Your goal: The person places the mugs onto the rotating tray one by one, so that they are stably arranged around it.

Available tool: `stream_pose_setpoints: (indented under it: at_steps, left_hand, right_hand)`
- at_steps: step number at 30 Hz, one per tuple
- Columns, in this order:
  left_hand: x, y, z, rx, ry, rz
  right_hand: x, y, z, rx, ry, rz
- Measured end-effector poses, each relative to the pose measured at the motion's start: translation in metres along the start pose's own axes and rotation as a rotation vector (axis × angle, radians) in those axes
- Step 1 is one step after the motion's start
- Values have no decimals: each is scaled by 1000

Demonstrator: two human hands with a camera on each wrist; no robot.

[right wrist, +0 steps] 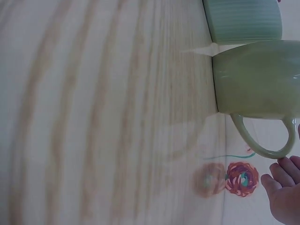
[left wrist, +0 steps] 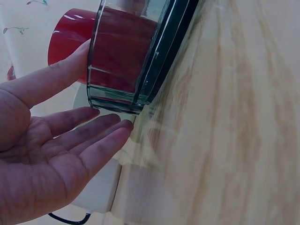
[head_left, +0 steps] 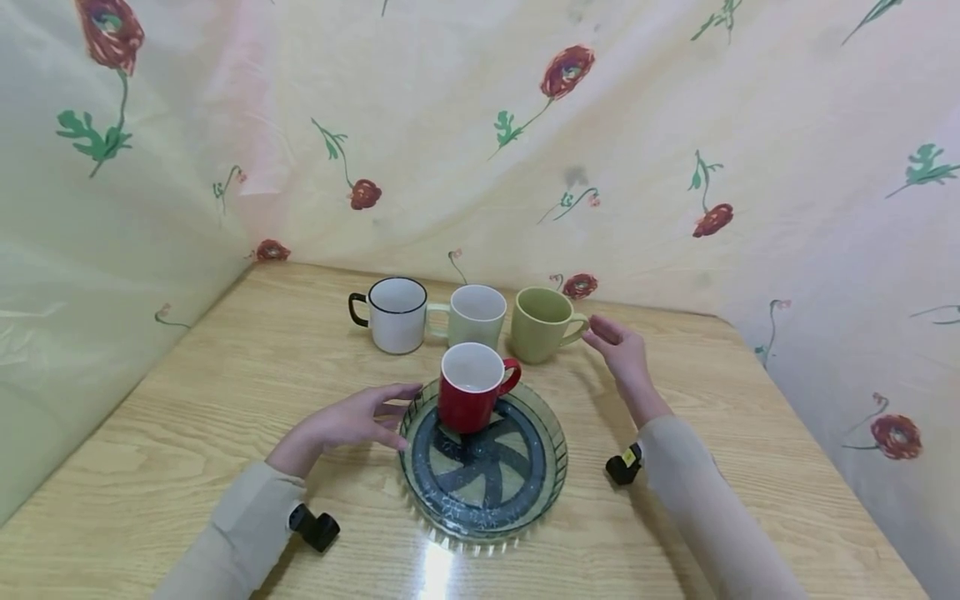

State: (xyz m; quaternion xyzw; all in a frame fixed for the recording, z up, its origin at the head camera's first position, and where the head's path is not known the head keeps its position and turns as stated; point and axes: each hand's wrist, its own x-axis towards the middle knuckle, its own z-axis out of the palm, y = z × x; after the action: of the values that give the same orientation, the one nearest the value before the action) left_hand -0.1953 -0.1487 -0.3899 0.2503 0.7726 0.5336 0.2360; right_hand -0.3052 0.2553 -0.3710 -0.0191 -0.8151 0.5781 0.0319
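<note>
A red mug (head_left: 471, 398) stands on the far left part of a clear glass plate (head_left: 551, 467) with a dark spoked pattern. My left hand (head_left: 396, 415) lies open beside the plate's left rim. In the left wrist view the plate (left wrist: 140, 61) and red mug (left wrist: 70, 33) fill the top, and the left hand (left wrist: 93, 110) has its palm showing, fingers straight by the rim. My right hand (head_left: 597, 332) hovers open just right of the olive green mug (head_left: 540, 323). The right wrist view shows the green mug (right wrist: 255, 77) with my fingertips (right wrist: 283, 180) just below its handle.
Behind the plate, a white mug with a black rim (head_left: 396, 315), a pale mug (head_left: 476, 317) and the green mug stand in a row on the wooden table (head_left: 225, 375). Floral cloth (head_left: 675, 125) walls the table's back and sides.
</note>
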Motion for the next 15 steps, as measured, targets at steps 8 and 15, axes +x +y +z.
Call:
stream_pose_setpoints:
  at_steps: [8,15]
  left_hand:
    - [3,-2,-1,-23,-6,11]
    - [4,-2,0,-15,-3,12]
  right_hand:
    - [11,-3,3,-34,-49,-11]
    - [21,-1,7,-66,-76,-20]
